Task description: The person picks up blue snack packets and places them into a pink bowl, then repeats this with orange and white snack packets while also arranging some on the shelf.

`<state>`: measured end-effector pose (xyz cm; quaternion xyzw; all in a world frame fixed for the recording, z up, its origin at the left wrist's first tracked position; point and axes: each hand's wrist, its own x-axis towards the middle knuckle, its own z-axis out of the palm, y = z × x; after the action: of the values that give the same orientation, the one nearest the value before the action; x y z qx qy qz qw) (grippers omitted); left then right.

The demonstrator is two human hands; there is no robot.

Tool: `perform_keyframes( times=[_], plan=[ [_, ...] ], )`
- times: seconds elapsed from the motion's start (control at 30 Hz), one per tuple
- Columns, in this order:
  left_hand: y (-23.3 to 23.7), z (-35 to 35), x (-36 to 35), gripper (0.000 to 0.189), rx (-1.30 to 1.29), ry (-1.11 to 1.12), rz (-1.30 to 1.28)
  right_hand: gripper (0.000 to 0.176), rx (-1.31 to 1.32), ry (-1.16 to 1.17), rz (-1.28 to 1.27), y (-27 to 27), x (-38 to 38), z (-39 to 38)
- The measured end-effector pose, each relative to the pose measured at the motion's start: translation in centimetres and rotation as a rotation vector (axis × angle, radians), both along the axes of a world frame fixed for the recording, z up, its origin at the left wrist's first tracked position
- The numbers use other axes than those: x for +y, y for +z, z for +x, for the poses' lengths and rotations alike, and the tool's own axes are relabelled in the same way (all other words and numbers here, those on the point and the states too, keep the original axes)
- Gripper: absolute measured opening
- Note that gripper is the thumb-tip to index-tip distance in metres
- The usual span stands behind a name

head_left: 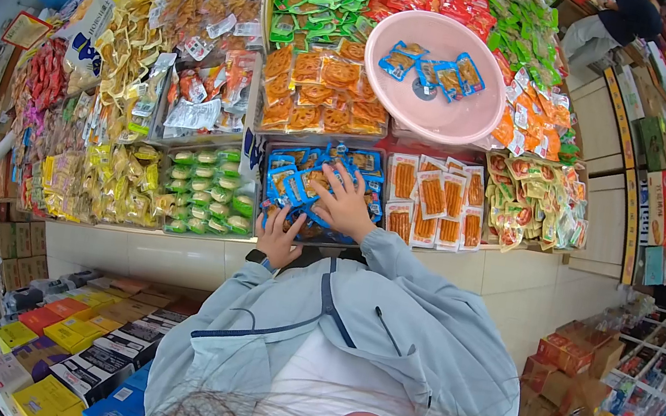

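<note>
Both my hands rest on blue snack packets (282, 180) in a compartment at the front of the display. My right hand (344, 203) lies over the middle of the packets with its fingers spread. At the front left corner of the same compartment is my left hand (278, 239), fingers apart on the packets' edge. Neither hand visibly grips a packet. A pink basin (379, 85) stands behind and to the right, on top of other snacks, with several blue packets (450, 76) inside.
Orange stick packs (431, 195) adjoin on the right, green-and-white packs (200, 191) on the left. Orange packs (338, 74) lie behind. Cartons (99, 363) stand on the floor at lower left. A person (623, 23) is at upper right.
</note>
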<state>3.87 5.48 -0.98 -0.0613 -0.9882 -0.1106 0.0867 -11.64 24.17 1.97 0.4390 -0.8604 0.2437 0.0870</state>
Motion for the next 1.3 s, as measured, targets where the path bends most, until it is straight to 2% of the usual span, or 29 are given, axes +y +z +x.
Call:
perform_keyframes(
  times=[0.13,0.23,0.33,0.47,0.73,0.93,1.07,1.3],
  plan=[
    [0.2,-2.6,1.6,0.086,0.057,0.093,0.098,0.060,-0.021,-0.099,-0.093,3.4,1.5,-0.4],
    [1.3,-4.4,2.6,0.084,-0.004,0.134,0.092,0.060,-0.019,-0.148,-0.173,3.5,3.5,-0.4],
    [3.2,-5.7,3.2,0.083,-0.100,0.090,0.086,0.060,-0.024,-0.193,-0.116,2.1,5.5,0.8],
    [2.9,-6.3,4.1,0.084,-0.081,-0.048,0.064,0.061,-0.103,-0.174,0.012,0.9,8.1,3.9],
    [3.7,-7.5,6.6,0.080,-0.156,-0.267,0.034,0.063,-0.057,-0.329,0.020,-1.2,9.7,4.1],
    [2.8,-8.5,6.7,0.079,-0.207,-0.262,-0.006,0.065,-0.092,-0.454,0.042,-2.1,10.1,4.4],
    [2.2,-9.4,6.3,0.070,-0.123,-0.267,-0.046,0.068,-0.138,-0.536,0.110,-2.6,11.5,4.3],
    [2.4,-9.9,6.0,0.070,-0.142,-0.285,-0.029,0.066,-0.130,-0.534,0.119,-3.2,11.8,4.1]
  ],
)
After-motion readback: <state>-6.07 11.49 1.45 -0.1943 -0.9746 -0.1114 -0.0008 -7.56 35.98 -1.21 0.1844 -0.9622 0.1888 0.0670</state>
